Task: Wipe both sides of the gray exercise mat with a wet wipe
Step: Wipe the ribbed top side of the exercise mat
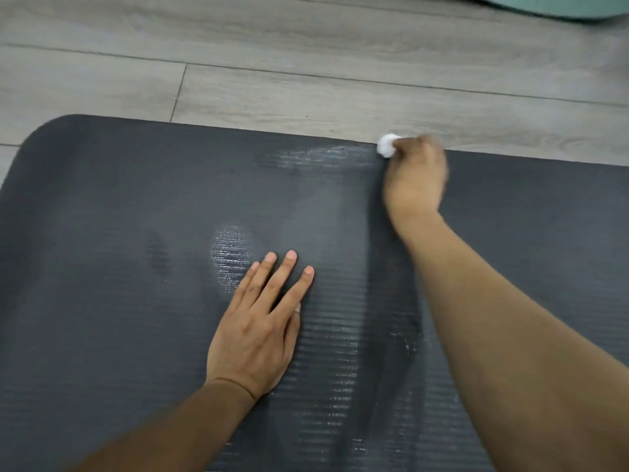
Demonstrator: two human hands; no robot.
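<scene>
At the mat's far edge, right hand gripped a balled-up white wet wipe, fingers curled round it, wad poking out past the knuckles. Hand was motion-blurred, so probably mid-stroke along that edge. Balling the wipe likely concentrated pressure, at the cost of a narrow swath.

Left hand lay flat on the gray exercise mat, fingers straight and slightly spread, holding nothing. Most likely pinning the mat so it didn't slide, and taking body weight for the reach.

Mat was unrolled flat on the floor, ribbed face up, rounded corner at upper left. Shiny wet streaks ran near the far edge, beside the left fingertips and down the middle; the left portion looked mostly dry. Underside not visible.

Floor was gray wood-look plank. Teal object at top right, unidentifiable.
</scene>
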